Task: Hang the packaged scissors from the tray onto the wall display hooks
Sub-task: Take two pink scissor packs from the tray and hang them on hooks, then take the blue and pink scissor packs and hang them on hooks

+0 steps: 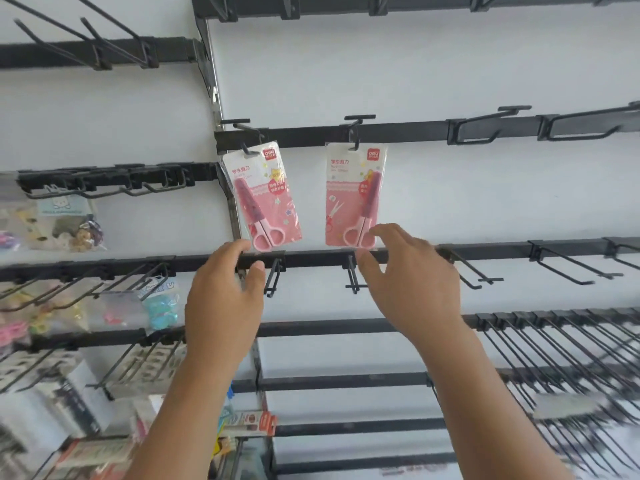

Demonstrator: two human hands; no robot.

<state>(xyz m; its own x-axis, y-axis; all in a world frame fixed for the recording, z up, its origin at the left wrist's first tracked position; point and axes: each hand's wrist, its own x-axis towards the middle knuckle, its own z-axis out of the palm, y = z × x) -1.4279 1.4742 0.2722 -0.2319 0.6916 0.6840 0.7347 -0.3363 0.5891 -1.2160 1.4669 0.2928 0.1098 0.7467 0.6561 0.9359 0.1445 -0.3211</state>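
Now two scissor packs point(265, 195) point(355, 194) hang just above both empty, wide-spread grips point(225, 289) point(408, 271); tray unseen, remainder unknown.

Both bare arms reach up; the left hand point(223, 292) and right hand point(412, 282) seem loosely spread, empty.
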